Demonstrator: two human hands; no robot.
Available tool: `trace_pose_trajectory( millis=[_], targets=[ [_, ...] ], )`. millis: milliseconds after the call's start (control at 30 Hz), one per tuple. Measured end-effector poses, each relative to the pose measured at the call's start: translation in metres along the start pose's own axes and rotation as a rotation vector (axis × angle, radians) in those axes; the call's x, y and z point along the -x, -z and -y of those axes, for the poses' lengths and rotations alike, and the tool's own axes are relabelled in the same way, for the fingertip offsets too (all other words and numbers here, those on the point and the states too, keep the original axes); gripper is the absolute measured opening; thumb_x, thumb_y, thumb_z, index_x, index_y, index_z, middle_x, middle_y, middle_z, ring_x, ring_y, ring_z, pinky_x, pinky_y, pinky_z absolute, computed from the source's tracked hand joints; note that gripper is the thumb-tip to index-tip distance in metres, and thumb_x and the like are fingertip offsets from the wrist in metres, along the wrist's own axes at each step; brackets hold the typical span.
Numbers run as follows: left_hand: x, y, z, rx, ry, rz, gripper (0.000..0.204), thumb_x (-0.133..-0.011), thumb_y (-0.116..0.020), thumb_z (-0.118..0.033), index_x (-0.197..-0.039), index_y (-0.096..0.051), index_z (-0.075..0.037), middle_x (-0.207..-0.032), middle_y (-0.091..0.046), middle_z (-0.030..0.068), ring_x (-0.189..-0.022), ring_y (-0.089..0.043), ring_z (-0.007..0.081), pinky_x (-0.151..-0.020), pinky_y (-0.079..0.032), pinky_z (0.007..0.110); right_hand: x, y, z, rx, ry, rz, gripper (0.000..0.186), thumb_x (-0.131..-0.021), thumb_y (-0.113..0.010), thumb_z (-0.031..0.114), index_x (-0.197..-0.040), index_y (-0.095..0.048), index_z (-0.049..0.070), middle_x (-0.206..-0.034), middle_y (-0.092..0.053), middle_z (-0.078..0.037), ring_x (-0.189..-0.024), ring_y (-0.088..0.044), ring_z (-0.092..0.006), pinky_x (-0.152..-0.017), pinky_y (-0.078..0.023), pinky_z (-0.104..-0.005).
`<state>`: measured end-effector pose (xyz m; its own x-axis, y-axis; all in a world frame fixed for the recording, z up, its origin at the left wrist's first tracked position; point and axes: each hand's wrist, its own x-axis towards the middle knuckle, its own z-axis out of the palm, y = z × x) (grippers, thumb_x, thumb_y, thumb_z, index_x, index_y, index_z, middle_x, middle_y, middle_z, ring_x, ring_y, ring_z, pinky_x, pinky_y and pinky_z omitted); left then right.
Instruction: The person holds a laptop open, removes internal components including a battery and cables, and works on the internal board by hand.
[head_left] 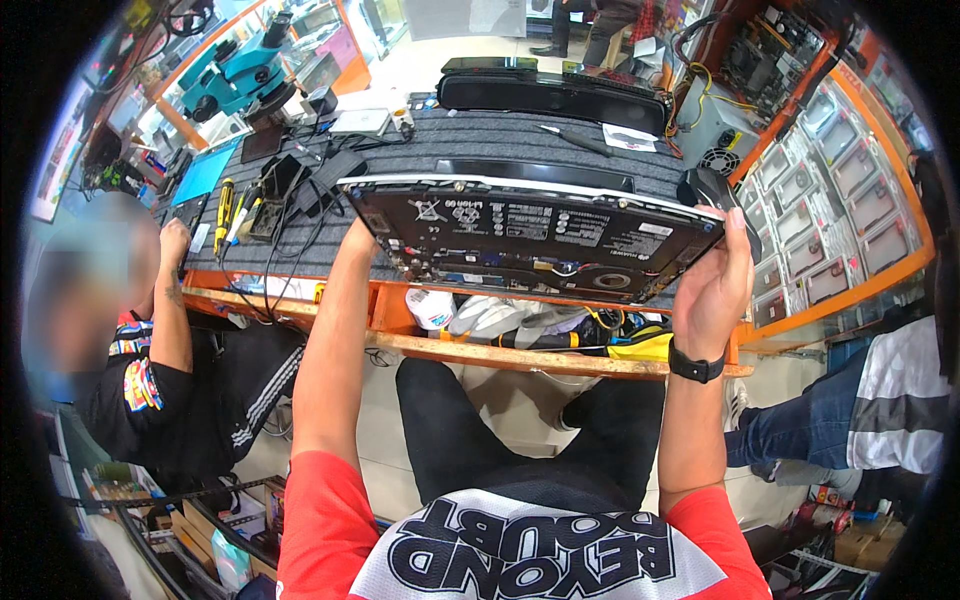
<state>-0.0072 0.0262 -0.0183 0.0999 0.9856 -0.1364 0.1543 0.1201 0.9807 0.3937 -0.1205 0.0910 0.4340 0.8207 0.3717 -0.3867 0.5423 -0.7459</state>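
Between my two hands is an opened laptop (520, 225), tilted up over the table's front edge so its bare inside faces me. A black battery fills its upper part. Below that run the circuit board and a round fan. My left hand (362, 242) grips the left edge, its fingers hidden behind the laptop. At the right edge, my right hand (712, 290) is closed on the corner, with the thumb along the side and a black watch (696, 366) on the wrist. A black mouse (706, 184) lies just beyond that hand.
A long black speaker bar (550, 98) stands at the back of the ribbed grey mat (480, 135), behind tweezers (575, 139). Screwdrivers (224, 212), cables and a teal microscope (245, 75) are at left, beside a co-worker's hand (175, 243). Below the laptop, an open drawer (520, 355) holds odds and ends.
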Motion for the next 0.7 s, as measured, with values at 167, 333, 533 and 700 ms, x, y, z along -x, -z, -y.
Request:
trace_pose_trajectory(
  millis=[167, 333, 533, 700],
  targets=[
    [0.003, -0.008, -0.017, 0.036, 0.073, 0.038, 0.035, -0.103, -0.056, -0.032, -0.107, -0.067, 0.002, -0.094, -0.068, 0.0027, -0.078, -0.062, 0.0110, -0.066, -0.050, 0.026, 0.018, -0.001, 0.003, 0.113, 0.110, 0.002, 0.039, -0.103, -0.050, 0.027, -0.090, -0.066, -0.007, -0.092, -0.065, -0.017, -0.092, -0.059, -0.0216, -0.089, -0.043, -0.0349],
    [0.020, -0.022, -0.016, 0.170, -0.048, -0.098, 0.029, -0.104, -0.053, -0.032, -0.111, -0.066, -0.007, -0.094, -0.065, -0.0034, -0.079, -0.058, 0.0063, -0.068, -0.043, 0.023, 0.032, 0.006, 0.002, 0.090, 0.205, 0.095, 0.039, -0.102, -0.045, 0.029, -0.084, -0.060, -0.002, -0.082, -0.058, -0.014, -0.078, -0.055, -0.0231, -0.085, -0.041, -0.0382],
    [0.019, -0.031, -0.004, 0.364, -0.191, -0.080, 0.023, -0.107, -0.050, -0.026, -0.112, -0.063, -0.007, -0.103, -0.068, -0.0005, -0.092, -0.062, 0.0067, -0.080, -0.047, 0.023, 0.043, 0.015, 0.002, 0.100, 0.310, 0.240, 0.035, -0.101, -0.043, 0.034, -0.081, -0.056, 0.008, -0.079, -0.056, -0.008, -0.074, -0.055, -0.0198, -0.094, -0.035, -0.0440],
    [0.023, -0.039, -0.003, 0.432, -0.302, -0.180, 0.024, -0.107, -0.052, -0.027, -0.109, -0.063, -0.006, -0.103, -0.066, -0.0003, -0.094, -0.060, 0.0075, -0.086, -0.047, 0.024, 0.051, 0.020, 0.005, 0.107, 0.315, 0.348, 0.038, -0.102, -0.043, 0.041, -0.080, -0.057, 0.012, -0.078, -0.059, -0.005, -0.073, -0.055, -0.0173, -0.091, -0.033, -0.0423]
  ],
)
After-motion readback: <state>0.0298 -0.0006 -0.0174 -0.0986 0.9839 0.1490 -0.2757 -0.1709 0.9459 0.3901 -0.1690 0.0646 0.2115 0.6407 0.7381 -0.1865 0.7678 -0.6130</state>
